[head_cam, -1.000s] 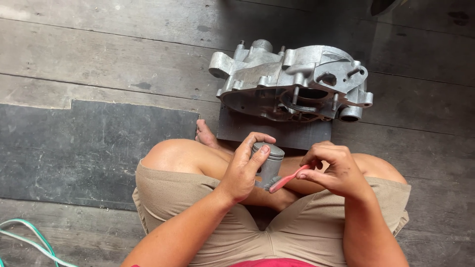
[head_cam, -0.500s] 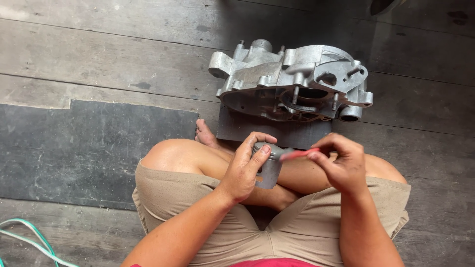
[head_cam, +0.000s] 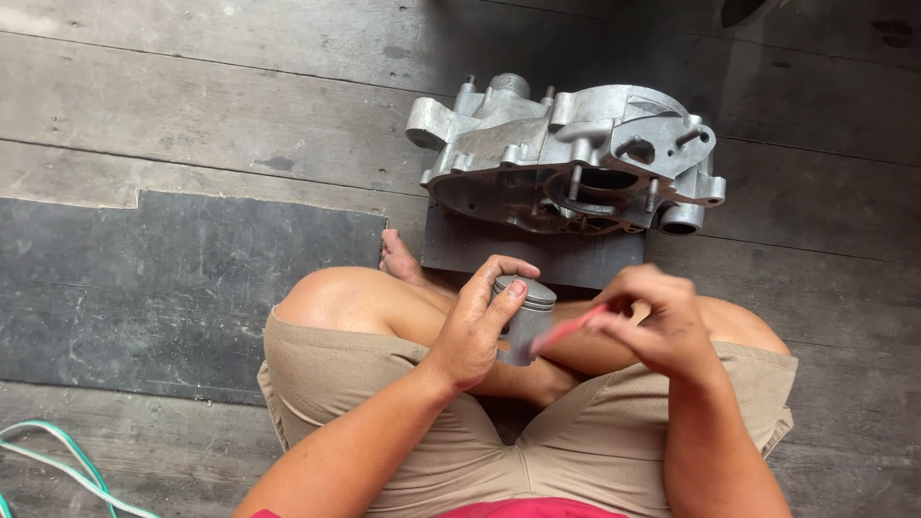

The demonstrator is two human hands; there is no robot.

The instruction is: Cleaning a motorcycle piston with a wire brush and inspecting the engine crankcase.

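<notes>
A grey metal piston [head_cam: 526,321] sits over the person's crossed legs, clasped upright in the left hand [head_cam: 477,321], thumb on its crown rim. The right hand [head_cam: 657,321] pinches a red-handled brush [head_cam: 566,328], its tip touching the piston's side. Ahead, well apart, an aluminium engine crankcase [head_cam: 566,158] rests on a dark board [head_cam: 532,254] on the plank floor [head_cam: 192,105]; open floor lies left, beside a black mat [head_cam: 173,278].

Piston [head_cam: 526,321] in left hand [head_cam: 475,326], engine casing [head_cam: 566,158] beyond, hose [head_cam: 58,460] far left.
</notes>
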